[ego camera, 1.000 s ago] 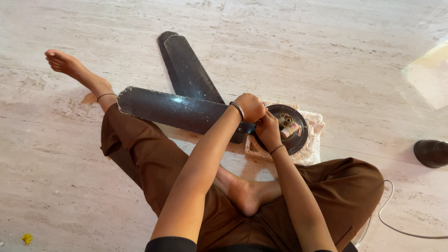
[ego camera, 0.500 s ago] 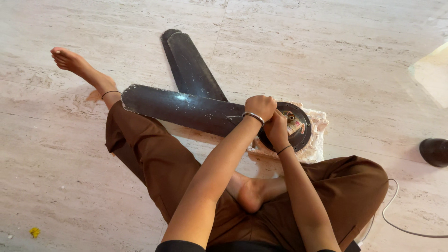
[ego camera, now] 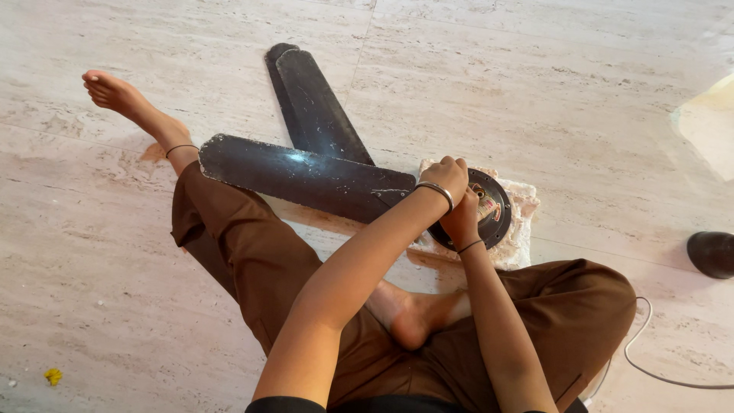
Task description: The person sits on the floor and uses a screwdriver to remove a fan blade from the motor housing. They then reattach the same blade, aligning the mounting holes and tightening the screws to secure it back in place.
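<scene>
Ceiling fan motor (ego camera: pixel 489 208) lay on a white cloth (ego camera: pixel 524 222), centre floor, two dark blades (ego camera: pixel 306 172) attached. Left hand (ego camera: pixel 447 174) clenched at hub; right hand (ego camera: pixel 461 220) gripped beside it. Dismantling appeared unfinished.

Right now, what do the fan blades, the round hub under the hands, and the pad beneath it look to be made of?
The fan blades look like painted metal: dark, thin and flat, with a glossy highlight and pale, worn edges. The round hub also looks metal, black with a raised rim and small fittings at its centre. The pad looks like pale cloth or foam, soft and rough-edged; which one cannot be told.
</scene>
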